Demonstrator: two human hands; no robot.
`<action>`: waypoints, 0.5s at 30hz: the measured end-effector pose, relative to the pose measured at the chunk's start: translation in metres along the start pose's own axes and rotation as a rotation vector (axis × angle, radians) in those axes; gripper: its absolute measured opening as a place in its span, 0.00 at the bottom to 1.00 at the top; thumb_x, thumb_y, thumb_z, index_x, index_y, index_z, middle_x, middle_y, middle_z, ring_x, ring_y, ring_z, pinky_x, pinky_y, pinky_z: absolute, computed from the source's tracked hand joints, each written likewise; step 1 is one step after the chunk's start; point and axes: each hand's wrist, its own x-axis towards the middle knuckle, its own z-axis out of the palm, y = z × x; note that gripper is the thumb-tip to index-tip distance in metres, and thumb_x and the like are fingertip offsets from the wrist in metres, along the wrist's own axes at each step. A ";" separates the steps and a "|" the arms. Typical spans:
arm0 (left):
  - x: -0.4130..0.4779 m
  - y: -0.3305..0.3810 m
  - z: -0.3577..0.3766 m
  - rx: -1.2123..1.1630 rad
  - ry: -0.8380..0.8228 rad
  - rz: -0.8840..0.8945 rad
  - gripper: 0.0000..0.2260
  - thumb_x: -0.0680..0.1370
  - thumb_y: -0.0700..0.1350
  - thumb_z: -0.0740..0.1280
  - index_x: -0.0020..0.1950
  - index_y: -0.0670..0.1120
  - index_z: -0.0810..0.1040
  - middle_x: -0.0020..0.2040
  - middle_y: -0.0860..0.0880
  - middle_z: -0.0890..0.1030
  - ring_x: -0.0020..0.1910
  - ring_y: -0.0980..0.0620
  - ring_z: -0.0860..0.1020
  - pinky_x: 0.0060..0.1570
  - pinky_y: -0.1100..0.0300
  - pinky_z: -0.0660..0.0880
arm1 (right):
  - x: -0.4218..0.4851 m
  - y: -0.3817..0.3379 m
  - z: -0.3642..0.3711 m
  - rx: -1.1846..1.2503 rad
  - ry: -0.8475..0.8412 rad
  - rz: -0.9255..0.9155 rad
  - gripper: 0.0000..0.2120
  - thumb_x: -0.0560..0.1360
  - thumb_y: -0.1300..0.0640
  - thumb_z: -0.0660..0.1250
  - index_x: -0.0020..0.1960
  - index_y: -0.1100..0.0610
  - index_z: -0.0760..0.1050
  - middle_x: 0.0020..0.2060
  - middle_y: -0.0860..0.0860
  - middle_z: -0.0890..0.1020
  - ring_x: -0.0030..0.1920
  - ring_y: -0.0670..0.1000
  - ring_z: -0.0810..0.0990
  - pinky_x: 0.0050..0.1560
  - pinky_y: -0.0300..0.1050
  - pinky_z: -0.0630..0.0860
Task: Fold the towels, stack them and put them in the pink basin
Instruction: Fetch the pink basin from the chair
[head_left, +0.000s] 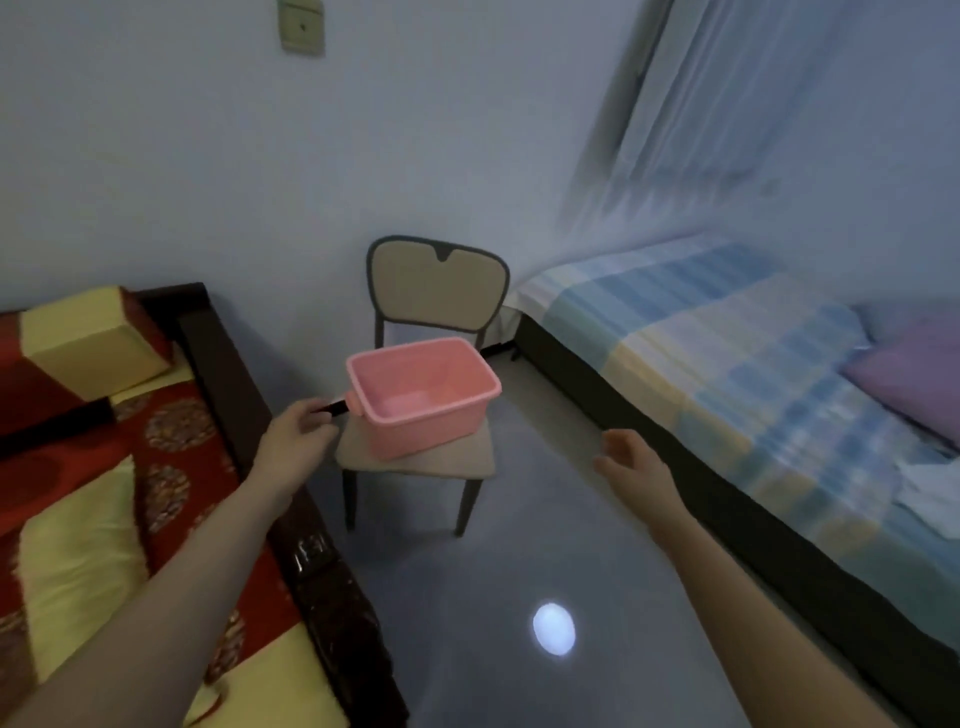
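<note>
The pink basin (423, 397) stands empty on the seat of a beige chair (415, 457) against the wall, between two beds. My left hand (298, 431) reaches forward, fingers closed around a dark bar at the chair's left edge, just beside the basin's handle. Right of the chair, my right hand (628, 460) hovers over the floor with fingers apart, holding nothing. A white crumpled cloth (930, 493), possibly a towel, lies on the right-hand bed near the frame's edge. The view is blurred on the right.
A bed with a red and yellow cover (104, 493) and dark wooden frame runs along the left. Along the right runs a bed with a blue checked sheet (701, 364) and a purple pillow (914, 374). Grey floor (519, 597) lies between them.
</note>
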 end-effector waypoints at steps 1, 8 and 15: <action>0.010 -0.005 0.007 -0.018 0.017 -0.072 0.19 0.76 0.37 0.66 0.67 0.43 0.72 0.62 0.43 0.78 0.60 0.45 0.76 0.57 0.56 0.70 | 0.030 -0.001 0.006 -0.010 -0.044 0.025 0.20 0.76 0.59 0.66 0.67 0.56 0.69 0.62 0.54 0.76 0.60 0.52 0.74 0.55 0.43 0.68; 0.092 -0.030 0.026 0.003 0.164 -0.263 0.19 0.78 0.39 0.64 0.68 0.43 0.70 0.61 0.45 0.78 0.60 0.46 0.75 0.55 0.56 0.68 | 0.195 -0.027 0.064 -0.025 -0.261 -0.013 0.20 0.76 0.59 0.65 0.67 0.55 0.69 0.63 0.54 0.75 0.62 0.52 0.74 0.59 0.46 0.69; 0.234 -0.073 0.076 -0.044 0.217 -0.417 0.17 0.77 0.39 0.65 0.66 0.44 0.73 0.60 0.44 0.79 0.60 0.45 0.75 0.65 0.49 0.70 | 0.371 -0.024 0.156 -0.055 -0.343 0.001 0.18 0.75 0.58 0.66 0.64 0.56 0.72 0.60 0.54 0.77 0.55 0.50 0.74 0.54 0.44 0.69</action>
